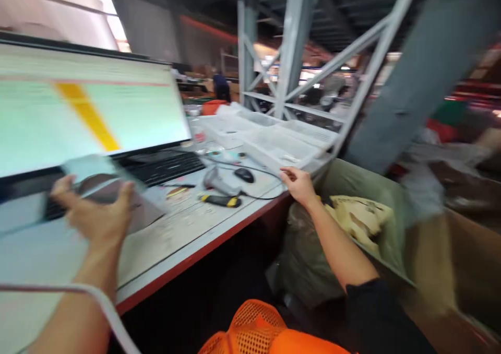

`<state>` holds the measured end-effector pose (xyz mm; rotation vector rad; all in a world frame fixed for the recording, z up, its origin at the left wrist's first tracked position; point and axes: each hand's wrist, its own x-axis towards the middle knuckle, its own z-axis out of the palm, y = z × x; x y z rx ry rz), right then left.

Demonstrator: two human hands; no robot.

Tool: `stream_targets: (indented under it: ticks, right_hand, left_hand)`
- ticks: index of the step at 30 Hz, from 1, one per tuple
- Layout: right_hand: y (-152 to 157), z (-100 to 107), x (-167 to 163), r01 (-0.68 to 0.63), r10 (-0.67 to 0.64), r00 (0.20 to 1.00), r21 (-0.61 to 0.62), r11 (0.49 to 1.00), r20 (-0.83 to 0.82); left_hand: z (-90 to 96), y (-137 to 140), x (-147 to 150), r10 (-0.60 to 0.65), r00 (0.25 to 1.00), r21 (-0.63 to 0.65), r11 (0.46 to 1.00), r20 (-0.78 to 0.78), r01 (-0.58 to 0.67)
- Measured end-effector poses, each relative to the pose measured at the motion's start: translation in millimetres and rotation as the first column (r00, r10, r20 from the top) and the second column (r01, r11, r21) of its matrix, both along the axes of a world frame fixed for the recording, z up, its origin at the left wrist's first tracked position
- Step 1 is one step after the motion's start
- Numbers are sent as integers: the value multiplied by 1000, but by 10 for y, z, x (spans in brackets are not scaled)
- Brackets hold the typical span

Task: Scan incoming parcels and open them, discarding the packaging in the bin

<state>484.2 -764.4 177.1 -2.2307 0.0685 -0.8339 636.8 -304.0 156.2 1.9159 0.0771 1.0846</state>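
On the left of the desk, my left hand [97, 213] reaches over a pale, box-shaped device [146, 213] with a dark rounded part. Thumb and fingers grip its two sides; motion blur hides its exact kind. My right hand [299, 184] is at the desk's right edge, fingers partly stretched and apart, with nothing visible in them. Close to that hand are a black computer mouse [244, 175] and white plastic trays [274, 148]. A grey handheld scanner [219, 181] and a black-and-yellow utility knife [220, 201] lie between my hands.
A large monitor [90, 103] and black keyboard [164, 167] stand at the left. A pale cable [90, 288] crosses my left forearm. Right of the desk are a green-lined bin [376, 187] holding yellowish packaging [358, 215] and a steel column [415, 77]. A person [221, 86] is far back.
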Motion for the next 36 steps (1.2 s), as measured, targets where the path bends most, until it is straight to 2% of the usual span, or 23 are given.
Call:
stream_targets:
  ticks: [1,3,4,5,7,8,10,13,14,16,18,19,20,21,23,25,26,27,29,31,32,34,36]
  right_hand:
    - [147,-56,114,-86,85,996,50,995,12]
    - [404,-167,380,-195,197,980,107,975,-17]
    - [527,-220,529,-225,231,972,104,969,-49]
    - [656,-268,678,-249,255,963,83,965,-82]
    - [934,-345,941,-282,279,949,0,959,-146]
    - [1077,-372,1040,-288,273,944,-59,956,-186]
    - [1343,-405,1173,-271,206,930,-192,943,-305]
    - [1627,-430,1271,-243,37,876,-375,895,-481]
    - [1685,-437,1298,-236,-7,863,-415,879,-505]
    - [1754,-454,1358,-222,-64,848,-461,859,-527]
    - [1784,-475,1430,-215,-107,826,-483,849,-554]
    - [1792,-485,1469,-216,-121,814,-490,844,-568]
    - [1799,-491,1508,-222,-128,807,-496,839,-577]
    - [1803,-491,1548,-232,-126,803,-500,834,-583]
    - [1800,-451,1628,-257,-104,805,-502,826,-584]
    - [1772,-322,1698,-272,-62,818,-479,835,-571]
    - [1748,-210,1721,-279,-28,820,-441,853,-572]
    - [1719,-64,1731,-299,26,814,-381,875,-581]
    - [1655,319,1699,-396,186,771,-229,889,-609]
    - [1601,761,1599,-536,334,679,-131,834,-653]
    - [1584,972,1533,-592,362,629,-122,797,-688]
    - [1574,1312,1401,-643,323,531,-124,756,-783]
    - [1599,1498,1306,-627,262,495,-132,768,-828]
  left_hand:
    - [-27,124,-75,32,999,-66,997,13,-31]
    - [-47,323,-260,-56,988,-278,956,143,94]
    - [-49,399,-357,-147,968,-410,885,205,221]
    - [-49,464,-454,-246,936,-512,787,251,344]
    - [-48,568,-657,-400,852,-563,639,339,524]
    - [-46,610,-763,-444,816,-565,589,370,577]
    - [-36,684,-966,-479,779,-552,550,405,626]
    - [8,789,-1203,-488,773,-512,580,404,634]
    - [32,820,-1264,-483,779,-477,617,399,626]
    - [87,848,-1380,-459,811,-359,734,363,576]
    - [124,798,-1499,-445,859,-127,865,253,485]
    - [122,734,-1559,-444,880,46,896,168,443]
    - [101,643,-1617,-435,897,234,882,73,409]
    - [57,529,-1671,-415,909,413,825,-21,386]
    - [-97,247,-1763,-355,917,682,627,-181,377]
    - [-307,-54,-1832,-280,915,810,436,-291,391]
    - [-412,-190,-1858,-247,914,841,367,-323,397]
    - [-505,-306,-1877,-218,915,859,322,-341,397]
    - [-633,-462,-1897,-172,922,872,302,-347,385]
    - [-676,-518,-1897,-148,928,873,313,-343,373]
    - [-674,-519,-1893,-142,930,875,315,-339,368]
    - [-653,-494,-1878,-136,938,882,319,-320,347]
    - [-638,-469,-1861,-135,942,884,326,-306,334]
